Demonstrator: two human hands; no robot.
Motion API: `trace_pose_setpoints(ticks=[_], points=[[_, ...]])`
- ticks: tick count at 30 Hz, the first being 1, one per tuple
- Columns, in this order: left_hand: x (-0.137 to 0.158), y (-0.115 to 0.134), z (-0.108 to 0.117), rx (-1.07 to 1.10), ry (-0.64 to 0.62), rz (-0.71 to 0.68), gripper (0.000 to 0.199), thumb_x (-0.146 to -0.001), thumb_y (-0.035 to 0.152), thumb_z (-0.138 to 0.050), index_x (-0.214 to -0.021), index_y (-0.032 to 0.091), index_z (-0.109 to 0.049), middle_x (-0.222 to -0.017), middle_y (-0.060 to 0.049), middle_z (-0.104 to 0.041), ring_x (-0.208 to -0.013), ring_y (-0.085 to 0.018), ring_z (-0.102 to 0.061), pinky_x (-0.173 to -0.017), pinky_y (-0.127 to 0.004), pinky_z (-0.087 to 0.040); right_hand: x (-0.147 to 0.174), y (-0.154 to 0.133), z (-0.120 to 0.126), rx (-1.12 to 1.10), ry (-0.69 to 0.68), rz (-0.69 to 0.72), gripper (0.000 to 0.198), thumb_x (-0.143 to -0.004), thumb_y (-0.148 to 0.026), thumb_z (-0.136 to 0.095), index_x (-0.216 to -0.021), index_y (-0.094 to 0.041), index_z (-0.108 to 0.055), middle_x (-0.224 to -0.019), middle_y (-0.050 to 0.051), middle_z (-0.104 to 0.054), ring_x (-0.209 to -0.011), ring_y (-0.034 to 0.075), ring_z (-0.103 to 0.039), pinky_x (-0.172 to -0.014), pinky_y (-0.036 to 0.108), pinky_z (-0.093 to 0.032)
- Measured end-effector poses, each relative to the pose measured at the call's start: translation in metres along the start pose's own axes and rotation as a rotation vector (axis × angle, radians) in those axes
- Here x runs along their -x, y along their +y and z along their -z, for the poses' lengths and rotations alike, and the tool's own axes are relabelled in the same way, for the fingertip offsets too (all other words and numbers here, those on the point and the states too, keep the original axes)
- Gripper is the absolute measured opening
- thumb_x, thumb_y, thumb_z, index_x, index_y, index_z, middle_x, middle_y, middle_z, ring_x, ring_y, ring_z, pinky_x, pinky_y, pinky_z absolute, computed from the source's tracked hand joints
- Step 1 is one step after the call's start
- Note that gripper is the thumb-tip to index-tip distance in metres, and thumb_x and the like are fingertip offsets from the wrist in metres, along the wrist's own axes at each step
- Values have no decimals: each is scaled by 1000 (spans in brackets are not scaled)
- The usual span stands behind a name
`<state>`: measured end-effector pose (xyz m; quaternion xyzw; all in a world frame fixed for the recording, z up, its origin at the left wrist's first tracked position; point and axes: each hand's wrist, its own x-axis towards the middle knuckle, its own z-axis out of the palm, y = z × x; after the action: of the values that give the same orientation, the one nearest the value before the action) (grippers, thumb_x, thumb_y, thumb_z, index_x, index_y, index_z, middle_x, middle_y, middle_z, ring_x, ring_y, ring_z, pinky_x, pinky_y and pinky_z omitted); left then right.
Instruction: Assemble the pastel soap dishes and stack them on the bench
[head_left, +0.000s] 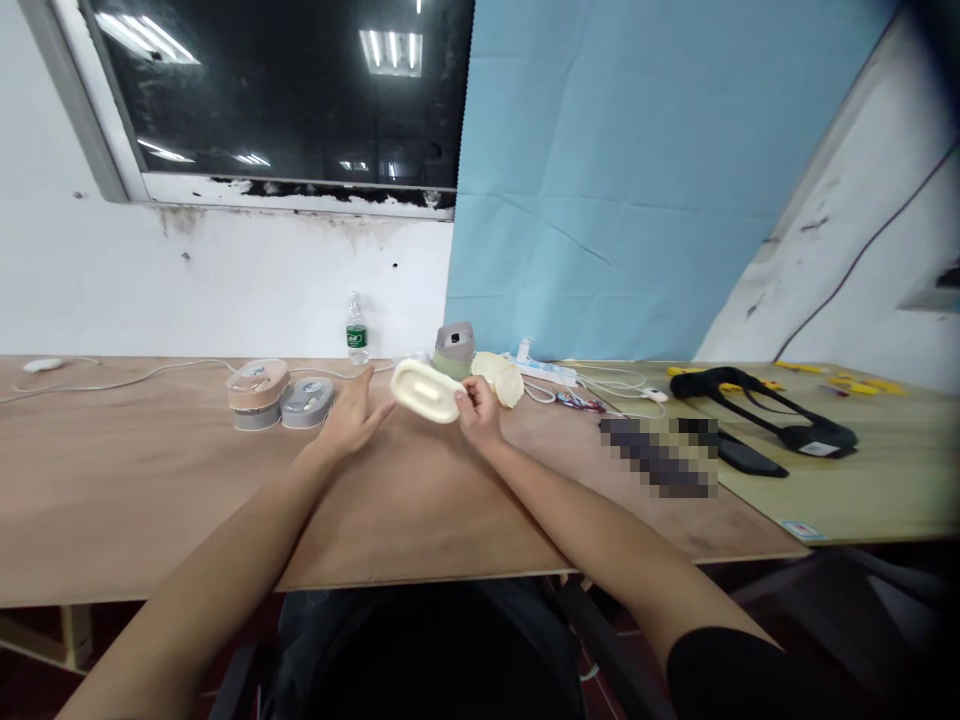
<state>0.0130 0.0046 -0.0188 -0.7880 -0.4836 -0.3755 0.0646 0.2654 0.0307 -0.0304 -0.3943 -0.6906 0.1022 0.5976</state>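
Note:
My right hand (481, 408) is closed on the near right end of a cream oval piece (427, 391), which looks like a shallow plastic lid or tray with a raised rim. It is held up above the table, tilted so its hollowed face shows. My left hand (354, 414) is open to the left of the piece, thumb apart from the fingers, with nothing in it. Beside that hand stand a grey oval container (308, 402) and a pink-topped oval container (258, 394) with a grey lower part. Behind my right hand lie cream rounded pieces (509, 383), partly hidden.
A grey-and-green container (454, 347) and a water bottle (358, 330) stand near the wall. White cables and a power strip (546, 372) lie at the back right. A black strap-like frame (806, 435) rests on the right-hand yellowish table (892, 480).

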Motion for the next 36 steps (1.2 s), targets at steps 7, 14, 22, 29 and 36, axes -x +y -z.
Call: trace_pose_setpoints(ticks=[7,14,22,29,36], points=[[7,-2,-22,-64,-545,26,63,-89,61,-36,-133,19,-52,-135,-16,-52,-127,-33,-45,-106,-47,-33,3,16,-8,336,-431,-238,28,-70,-40,-68,-59,-17,-57,-61,0,-60,-62,15,-51,-56,25,-31],[8,-2,-18,-119,-574,96,62,-85,66,-36,-131,29,-54,-136,-12,-52,-126,-35,-44,-104,-55,-28,-51,8,24,548,-168,-135,35,-88,-38,-51,-120,-24,-57,-84,2,-69,-78,19,-61,-66,27,-38],[10,3,-13,-129,-556,125,65,-87,70,-25,-132,31,-53,-140,-11,-49,-130,-34,-40,-105,-56,-26,-114,9,37,819,-459,7,42,-80,-28,-55,-122,-24,-58,-101,7,-70,-88,26,-63,-67,29,-42],[8,-1,-16,-112,-449,161,68,-88,69,-28,-138,26,-45,-142,-12,-46,-130,-35,-40,-107,-57,-24,-111,-4,32,633,-82,-79,25,-78,-35,-59,-98,-22,-60,-83,3,-68,-80,22,-62,-65,28,-41],[3,2,-6,85,-89,197,87,-87,64,-42,-151,14,-12,-143,-18,-44,-127,-31,-46,-106,-48,-32,-40,-22,18,83,-83,5,38,-75,-53,-63,-92,-20,-51,-72,-1,-58,-65,15,-54,-62,26,-42]])
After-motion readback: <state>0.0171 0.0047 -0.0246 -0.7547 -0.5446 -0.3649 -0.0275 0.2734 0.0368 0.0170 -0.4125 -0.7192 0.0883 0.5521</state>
